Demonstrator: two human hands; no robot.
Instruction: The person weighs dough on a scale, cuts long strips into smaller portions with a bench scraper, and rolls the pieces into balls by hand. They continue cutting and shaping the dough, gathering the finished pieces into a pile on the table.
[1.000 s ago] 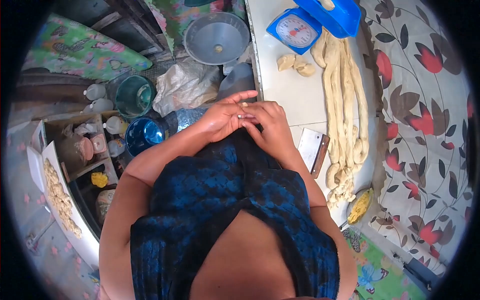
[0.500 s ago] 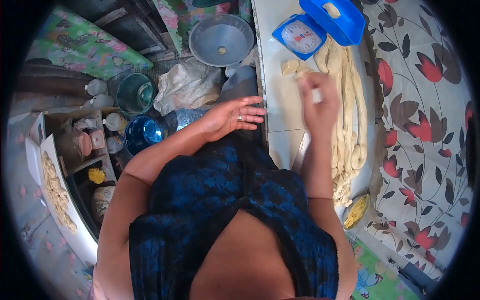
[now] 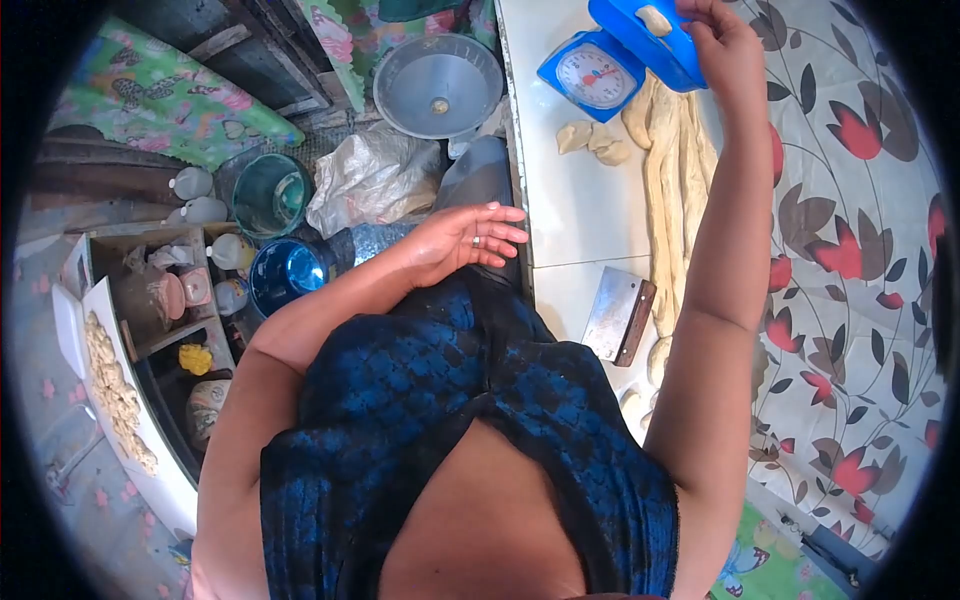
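My left hand [image 3: 462,243] is held in front of my lap with its fingers stretched out and nothing in it. At the top right, my right hand [image 3: 722,40] has its fingers curled at the right rim of a blue scale tray [image 3: 625,25]. A small dough piece [image 3: 655,20] lies in that tray. Beside it stands the blue kitchen scale [image 3: 597,75] with a round dial. Cut dough pieces [image 3: 595,143] rest on the tiled table below the scale. Long dough strips [image 3: 667,200] run down the table, partly behind my right arm. A cleaver [image 3: 620,316] with a wooden handle lies near them.
To the left are a grey basin [image 3: 438,90], a crumpled white sack [image 3: 370,180], a green bucket [image 3: 272,190] and a blue bucket [image 3: 288,270]. A white tray [image 3: 165,478] of dough pieces sits by an open shelf [image 3: 140,345]. Flowered sheeting [image 3: 850,250] covers the right side.
My right hand has moved up and right, from the cut dough pieces to the scale tray's rim. The cleaver and more cut pieces now show. My left hand stays nearly still.
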